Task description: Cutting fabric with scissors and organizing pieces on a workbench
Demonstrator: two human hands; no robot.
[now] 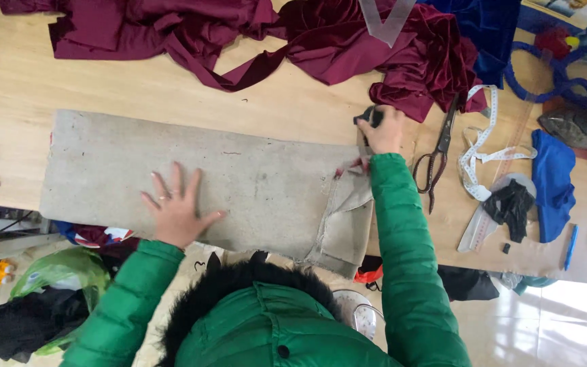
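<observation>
Presently, left hand (176, 207) lies flat, fingers spread, on grey felt sheet (198, 180); right hand (383, 129) grips a small dark object (369, 116) at the sheet's far end, beside scissors (437, 155).

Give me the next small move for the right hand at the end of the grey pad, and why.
Probably draw the right hand, which grips a small dark object, a little further along the right end of the grey pad. The left hand lies flat on the pad, pinning it, and the pad's right end looks frayed and folded.
</observation>
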